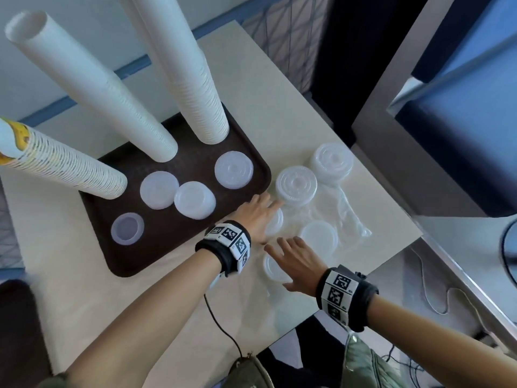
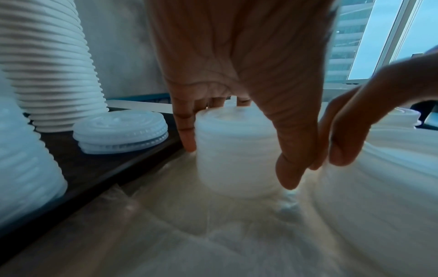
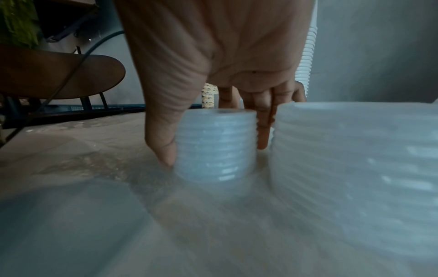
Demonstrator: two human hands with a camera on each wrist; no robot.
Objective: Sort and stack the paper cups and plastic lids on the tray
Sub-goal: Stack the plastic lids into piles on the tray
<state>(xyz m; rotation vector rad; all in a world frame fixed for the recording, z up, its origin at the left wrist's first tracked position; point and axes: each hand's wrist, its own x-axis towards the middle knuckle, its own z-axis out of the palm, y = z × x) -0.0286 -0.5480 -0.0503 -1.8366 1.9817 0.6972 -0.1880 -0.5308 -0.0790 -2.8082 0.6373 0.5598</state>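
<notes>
Her left hand (image 1: 256, 217) and right hand (image 1: 298, 263) each curl round a short stack of translucent plastic lids (image 2: 234, 153) at centre frame, beside the dark brown tray (image 1: 167, 247) holding tall white paper-cup columns (image 1: 92, 88). Loose grips could topple the stacks, I reckon.

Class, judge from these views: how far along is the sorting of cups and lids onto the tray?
Done: three cup stacks and four lid piles stand on the tray. In hand: left hand and right hand each grip a lid stack off the tray. Left: three more lid stacks on the table.
</notes>
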